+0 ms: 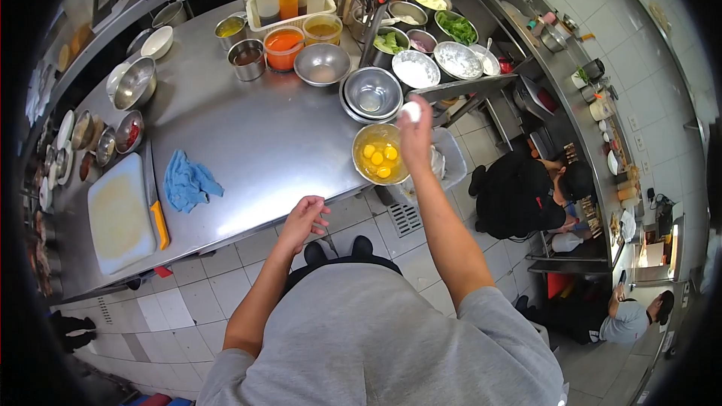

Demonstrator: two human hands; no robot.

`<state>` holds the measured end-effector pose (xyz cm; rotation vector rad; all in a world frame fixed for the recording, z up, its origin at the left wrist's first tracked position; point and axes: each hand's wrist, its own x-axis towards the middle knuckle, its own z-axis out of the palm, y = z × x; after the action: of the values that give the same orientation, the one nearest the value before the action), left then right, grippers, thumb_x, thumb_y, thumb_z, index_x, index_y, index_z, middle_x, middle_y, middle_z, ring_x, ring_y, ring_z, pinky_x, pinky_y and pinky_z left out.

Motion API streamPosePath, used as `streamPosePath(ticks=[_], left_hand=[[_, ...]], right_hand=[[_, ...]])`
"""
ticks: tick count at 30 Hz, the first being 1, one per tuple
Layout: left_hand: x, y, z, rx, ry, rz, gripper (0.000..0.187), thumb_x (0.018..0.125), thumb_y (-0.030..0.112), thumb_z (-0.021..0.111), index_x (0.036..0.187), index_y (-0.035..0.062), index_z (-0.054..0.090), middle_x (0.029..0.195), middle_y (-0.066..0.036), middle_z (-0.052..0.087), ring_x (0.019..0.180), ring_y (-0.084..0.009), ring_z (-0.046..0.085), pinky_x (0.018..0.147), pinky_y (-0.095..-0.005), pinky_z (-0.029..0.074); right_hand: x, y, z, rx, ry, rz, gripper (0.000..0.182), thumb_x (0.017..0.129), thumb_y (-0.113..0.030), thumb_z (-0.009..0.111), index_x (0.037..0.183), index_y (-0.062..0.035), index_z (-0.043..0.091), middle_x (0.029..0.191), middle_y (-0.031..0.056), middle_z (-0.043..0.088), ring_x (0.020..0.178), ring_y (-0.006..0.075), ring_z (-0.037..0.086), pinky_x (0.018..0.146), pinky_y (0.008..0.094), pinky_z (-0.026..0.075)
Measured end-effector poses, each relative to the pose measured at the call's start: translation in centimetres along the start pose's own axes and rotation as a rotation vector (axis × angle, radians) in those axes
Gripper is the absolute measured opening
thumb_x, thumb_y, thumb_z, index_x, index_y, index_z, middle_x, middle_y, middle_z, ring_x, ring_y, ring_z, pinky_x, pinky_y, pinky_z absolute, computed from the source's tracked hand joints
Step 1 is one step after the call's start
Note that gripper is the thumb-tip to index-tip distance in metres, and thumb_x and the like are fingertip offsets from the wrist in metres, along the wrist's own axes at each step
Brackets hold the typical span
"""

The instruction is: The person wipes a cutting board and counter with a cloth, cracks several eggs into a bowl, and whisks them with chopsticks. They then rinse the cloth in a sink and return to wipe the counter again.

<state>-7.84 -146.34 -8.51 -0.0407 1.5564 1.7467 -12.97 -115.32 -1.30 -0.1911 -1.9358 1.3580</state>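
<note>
A white egg (411,111) is in the fingers of my right hand (417,135), which is raised just right of a metal bowl (359,168). Several yellow yolks (377,155) float in clear egg white inside that bowl, at the table's front edge. Below and beside the bowl is a translucent plastic bin (454,158), partly hidden by my right arm, with pale matter in it. My left hand (304,219) hovers in front of the table edge, its fingers loosely bent and apart, holding nothing.
Stacked metal bowls (371,92) stand behind the egg bowl. Sauce tubs (283,46) and squeeze bottles (289,1) line the back. Leftward lie a blue cloth (189,180), a yellow-handled knife (157,214) and a cutting board (119,214). Two people (519,195) work at right.
</note>
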Motion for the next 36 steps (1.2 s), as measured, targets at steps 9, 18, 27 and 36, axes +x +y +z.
streamPosePath(ticks=[9,18,27,36], left_hand=[[-0.1,1.1,-2.5,0.041,-0.035,0.009,0.035,0.100,0.032,0.054,0.125,0.0078,0.051,0.110,-0.009,0.062,0.084,-0.0142,0.062,0.067,-0.0274,0.052],[-0.4,2.2,-4.1,0.079,-0.027,0.028,0.034,0.101,0.030,0.054,0.125,0.0060,0.050,0.110,-0.009,0.062,0.083,-0.0142,0.062,0.067,-0.0274,0.052],[2.9,1.9,-3.0,0.049,-0.055,-0.011,0.033,0.100,0.028,0.055,0.125,0.0067,0.049,0.108,-0.009,0.062,0.080,-0.0153,0.063,0.066,-0.0282,0.052],[8.5,3.0,7.4,-0.034,-0.002,0.019,0.034,0.100,0.032,0.055,0.123,0.0061,0.048,0.113,-0.009,0.058,0.085,-0.0159,0.060,0.068,-0.0311,0.055]], right_hand=[[1.4,4.7,-7.8,0.502,0.412,0.541,0.039,0.097,-0.027,0.059,0.129,-0.0129,0.044,0.101,0.0048,0.057,0.081,0.0167,0.061,0.066,0.0303,0.049],[-20.6,28.6,-20.2,-0.523,0.088,0.945,0.063,0.075,-0.009,0.071,0.135,-0.0032,0.052,0.081,0.0115,0.064,0.052,0.0165,0.053,0.042,0.0350,0.043],[-37.4,15.6,-25.7,-0.627,0.043,1.351,0.046,0.069,0.001,0.063,0.115,-0.0066,0.066,0.103,0.0206,0.067,0.088,0.0280,0.068,0.073,0.0396,0.059],[-22.6,9.4,-26.7,-0.009,0.088,1.197,0.061,0.075,0.006,0.060,0.134,-0.0070,0.055,0.128,0.0151,0.056,0.101,0.0228,0.057,0.074,0.0278,0.054]])
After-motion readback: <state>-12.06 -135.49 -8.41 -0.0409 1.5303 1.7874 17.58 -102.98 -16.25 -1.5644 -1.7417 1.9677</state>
